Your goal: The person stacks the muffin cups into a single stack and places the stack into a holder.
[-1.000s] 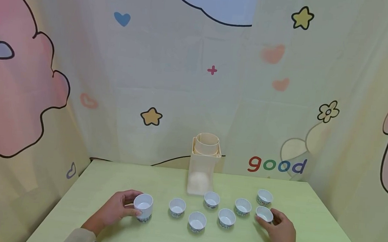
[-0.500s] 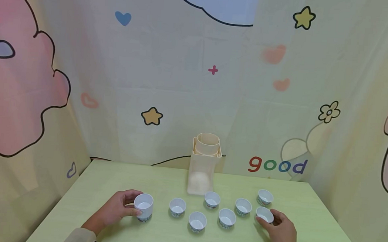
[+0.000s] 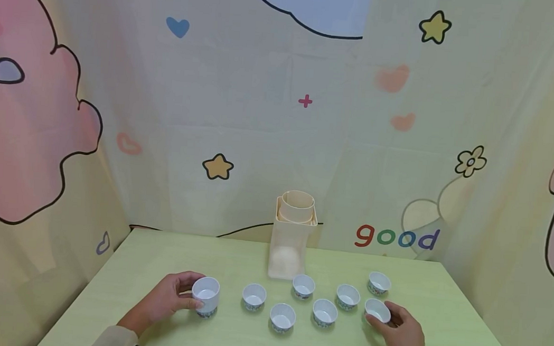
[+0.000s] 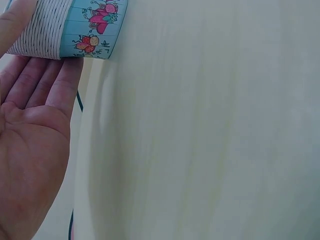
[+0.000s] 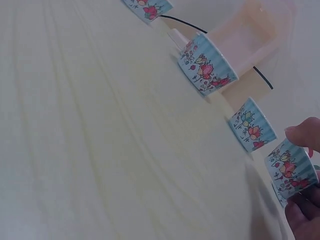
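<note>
In the head view my left hand (image 3: 170, 296) grips an upright stack of nested paper baking cups (image 3: 205, 295) at the table's left. The left wrist view shows the stack's ribbed white rims and a light-blue cup wall (image 4: 95, 25) with a fruit print. Over at the right, my right hand (image 3: 402, 333) pinches a single baking cup (image 3: 377, 312) between thumb and fingers. It is white inside, with the same blue fruit print outside (image 5: 290, 170). Close behind it stands another baking cup (image 3: 379, 284). Whether the pinched cup touches the table cannot be told.
Several single baking cups, such as one nearest the front (image 3: 282, 318), stand spread across the middle of the table (image 3: 228, 344). A cream-coloured holder (image 3: 288, 248) with a round open top stands at the back, before a printed cloth backdrop (image 3: 253, 87).
My right hand has shifted slightly toward the near side with its baking cup, widening the gap to the cup behind. My left hand and its stack stay put.
</note>
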The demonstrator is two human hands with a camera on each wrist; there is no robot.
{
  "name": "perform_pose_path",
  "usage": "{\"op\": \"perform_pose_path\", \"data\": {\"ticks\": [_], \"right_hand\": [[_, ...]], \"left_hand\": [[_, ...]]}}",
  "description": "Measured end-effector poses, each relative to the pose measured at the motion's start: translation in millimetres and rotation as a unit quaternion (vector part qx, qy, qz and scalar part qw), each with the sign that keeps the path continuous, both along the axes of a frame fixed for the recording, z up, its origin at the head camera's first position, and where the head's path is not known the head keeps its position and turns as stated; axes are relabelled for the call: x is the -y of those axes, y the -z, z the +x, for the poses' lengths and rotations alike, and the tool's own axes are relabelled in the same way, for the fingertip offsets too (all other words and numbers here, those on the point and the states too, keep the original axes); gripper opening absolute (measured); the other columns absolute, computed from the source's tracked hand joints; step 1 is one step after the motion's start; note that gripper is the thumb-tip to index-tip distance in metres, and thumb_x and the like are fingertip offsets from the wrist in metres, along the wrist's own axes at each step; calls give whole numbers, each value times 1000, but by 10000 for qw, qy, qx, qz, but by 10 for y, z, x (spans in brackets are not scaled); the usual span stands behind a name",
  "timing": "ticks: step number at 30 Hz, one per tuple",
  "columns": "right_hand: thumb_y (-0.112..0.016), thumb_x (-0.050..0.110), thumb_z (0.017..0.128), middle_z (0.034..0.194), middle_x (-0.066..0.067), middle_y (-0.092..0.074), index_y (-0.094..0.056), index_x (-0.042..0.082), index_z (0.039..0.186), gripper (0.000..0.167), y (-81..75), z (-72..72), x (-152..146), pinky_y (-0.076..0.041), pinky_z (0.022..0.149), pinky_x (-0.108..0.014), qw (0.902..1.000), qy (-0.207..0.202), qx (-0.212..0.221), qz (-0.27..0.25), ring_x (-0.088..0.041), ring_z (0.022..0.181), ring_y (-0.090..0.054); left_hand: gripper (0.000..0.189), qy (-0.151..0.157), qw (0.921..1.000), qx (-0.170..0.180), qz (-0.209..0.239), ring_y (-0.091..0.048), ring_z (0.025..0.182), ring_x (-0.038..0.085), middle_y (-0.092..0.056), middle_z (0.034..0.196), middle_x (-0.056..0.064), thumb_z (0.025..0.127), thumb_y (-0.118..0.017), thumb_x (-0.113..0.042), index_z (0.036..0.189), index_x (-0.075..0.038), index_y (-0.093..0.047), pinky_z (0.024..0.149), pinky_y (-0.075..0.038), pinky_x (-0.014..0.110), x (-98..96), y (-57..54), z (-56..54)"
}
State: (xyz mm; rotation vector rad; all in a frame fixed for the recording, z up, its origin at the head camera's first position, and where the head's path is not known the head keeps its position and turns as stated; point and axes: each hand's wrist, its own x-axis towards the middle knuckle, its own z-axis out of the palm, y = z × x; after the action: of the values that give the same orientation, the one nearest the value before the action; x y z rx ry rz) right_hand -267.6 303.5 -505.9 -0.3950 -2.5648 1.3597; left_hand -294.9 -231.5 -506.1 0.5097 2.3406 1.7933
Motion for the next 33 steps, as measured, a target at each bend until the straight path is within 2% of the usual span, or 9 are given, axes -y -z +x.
{"op": "perform_pose_path", "data": {"ticks": [10, 17, 24, 33], "right_hand": [[-90, 41, 78, 133, -28, -64, -56, -5, 139, 83, -77, 57, 67, -48, 73, -4, 9998, -105, -61, -167, -7, 98, -64], [-89, 39, 79, 135, -28, -63, -55, -4, 141, 82, -149, 99, 138, -50, 75, -5, 9989, -224, -62, -408, -10, 102, -64], [-90, 32, 80, 134, -26, -64, -55, -4, 141, 79, -232, 156, 234, -52, 78, -6, 9967, -380, -219, -690, 7, 92, -60], [-89, 23, 81, 139, -22, -61, -56, -2, 140, 73, -318, 213, 370, -54, 82, -8, 9913, -518, -306, -1167, 7, 96, -60]], "left_hand": [[68, -2, 10000, -76, -28, -66, 118, 24, -65, 132, 23, 81, -88, -19, 135, 7, -57, 97, -58, 26, 4, -6, 11], [69, -10, 10000, 6, -23, -64, 121, 31, -64, 134, 22, 80, -88, -21, 136, 5, -57, 98, -58, 28, 9, 8, -8], [70, -43, 10000, 67, -46, -64, 122, 31, -64, 135, 21, 80, -88, -22, 137, 4, -57, 99, -58, 29, -1, -6, 1], [69, 8, 10000, -4, 30, -64, 122, 32, -64, 134, 23, 80, -89, -20, 136, 5, -57, 98, -58, 27, 6, 18, -13]]}}
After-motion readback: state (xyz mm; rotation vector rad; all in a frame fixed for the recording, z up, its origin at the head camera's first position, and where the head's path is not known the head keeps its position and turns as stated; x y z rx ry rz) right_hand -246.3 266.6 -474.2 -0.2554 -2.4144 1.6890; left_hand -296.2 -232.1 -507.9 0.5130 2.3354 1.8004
